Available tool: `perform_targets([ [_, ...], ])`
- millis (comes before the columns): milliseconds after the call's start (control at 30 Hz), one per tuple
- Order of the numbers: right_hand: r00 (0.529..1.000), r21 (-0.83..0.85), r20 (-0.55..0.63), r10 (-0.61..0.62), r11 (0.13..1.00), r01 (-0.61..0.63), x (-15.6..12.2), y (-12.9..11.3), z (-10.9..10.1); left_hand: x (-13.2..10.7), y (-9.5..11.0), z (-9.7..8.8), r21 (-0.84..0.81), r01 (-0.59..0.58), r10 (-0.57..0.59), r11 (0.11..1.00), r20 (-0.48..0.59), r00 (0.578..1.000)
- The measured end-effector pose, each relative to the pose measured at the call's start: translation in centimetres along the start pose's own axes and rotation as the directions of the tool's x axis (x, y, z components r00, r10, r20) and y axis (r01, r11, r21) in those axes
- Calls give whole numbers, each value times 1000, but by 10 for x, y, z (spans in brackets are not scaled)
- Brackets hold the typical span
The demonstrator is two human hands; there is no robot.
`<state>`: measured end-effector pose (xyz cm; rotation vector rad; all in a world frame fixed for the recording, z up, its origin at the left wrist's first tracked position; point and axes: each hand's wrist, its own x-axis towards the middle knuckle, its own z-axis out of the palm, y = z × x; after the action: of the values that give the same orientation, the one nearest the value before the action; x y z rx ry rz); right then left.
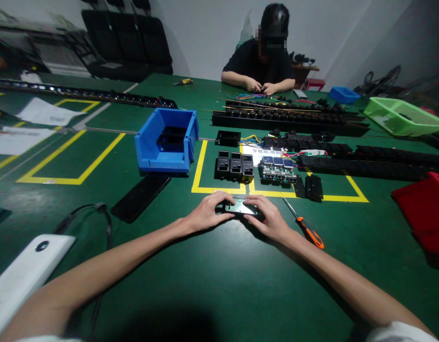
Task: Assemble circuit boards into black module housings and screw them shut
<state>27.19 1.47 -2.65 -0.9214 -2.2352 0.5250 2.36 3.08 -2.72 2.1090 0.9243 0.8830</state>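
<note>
Between my two hands lies a small black module housing with a green circuit board (240,207) on its upper side. My left hand (211,212) grips its left end with thumb and fingers. At the right end, my right hand (268,216) holds it the same way, and the fingers cover part of it. Just beyond stand three black plastic housings (235,164) in a row. Beside them sits a group of circuit boards with small screens (277,170). Black flat pieces (313,186) lie to their right. A screwdriver (308,231) with an orange and black handle rests right of my right hand.
A blue bin (164,164) holding black parts stands at left, with a black phone-like slab (141,197) before it. A white device (30,280) lies near my left arm. Long black rails (287,119) stretch across behind. A co-worker (264,61) sits opposite. Green basket (401,116) and red bin (424,213) are at right.
</note>
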Motion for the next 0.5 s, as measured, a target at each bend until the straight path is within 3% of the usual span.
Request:
perform_targets([
  [133, 999, -29, 37, 18, 999, -17, 5, -10, -9, 0, 3, -1, -8, 49, -49, 999, 7, 999],
  [267, 999, -108, 19, 35, 994, -33, 20, -10, -55, 0, 5, -2, -1, 73, -73, 997, 24, 997],
  [400, 1000, -345, -31, -2, 939, -8, 46, 24, -114, -1, 5, -2, -13, 67, -67, 998, 5, 998],
  [500, 993, -545, -115, 14, 835, -75, 65, 58, -135, -1, 6, -2, -21, 31, -31, 999, -3, 1000],
])
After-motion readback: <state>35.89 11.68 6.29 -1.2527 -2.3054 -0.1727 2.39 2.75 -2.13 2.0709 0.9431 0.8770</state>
